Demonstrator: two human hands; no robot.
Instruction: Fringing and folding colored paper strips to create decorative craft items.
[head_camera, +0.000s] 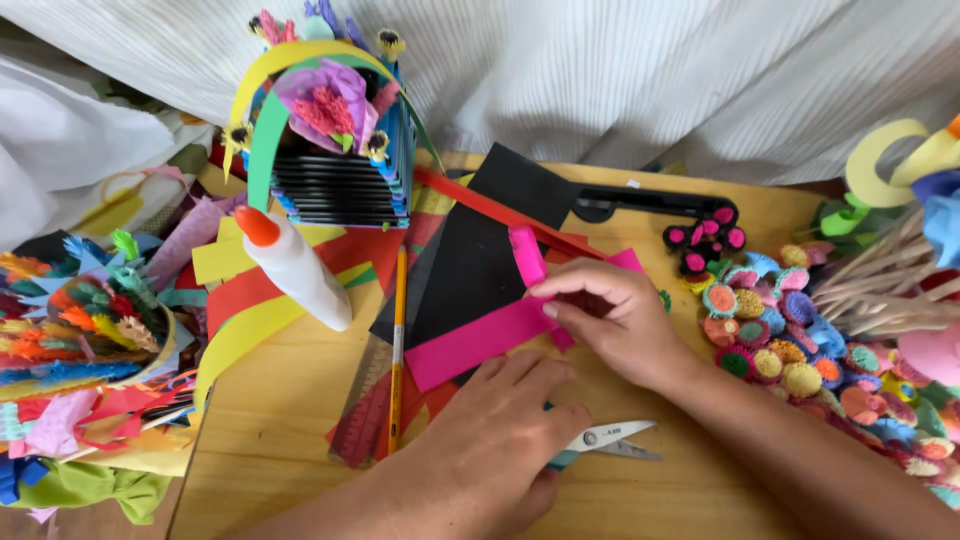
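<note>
White pleated cloth hangs behind a wooden bench (280, 430) crowded with craft paper. Near the middle of the bench lies a pink paper strip (480, 340), its long axis slanting from the near-left up toward the far-right; its far end is bent upward into a short standing flap just beyond the fingers. The right hand (610, 320) has thumb and fingers pinched shut on that folded part, and the hand covers the fold itself, so how the paper is creased there cannot be made out. The left hand (500, 430) rests palm down, fingers spread and holding nothing, pressing the bench just nearer than the strip's lower end; whether the fingertips touch the strip is hard to tell. Under this hand lie scissors (610, 438), handles hidden, blades pointing toward the right edge.

Beneath the strip sits a black paper sheet (470, 250), with red and yellow sheets partly buried below it. A yellow pencil (398, 340) lies just left, running from near to far. A white glue bottle (295, 265) with an orange cap lies tilted toward the far-left. Beyond it stands a paper basket (330, 150). A heap of small fringed paper flowers (780, 340) fills the right edge, cut off by the frame.
</note>
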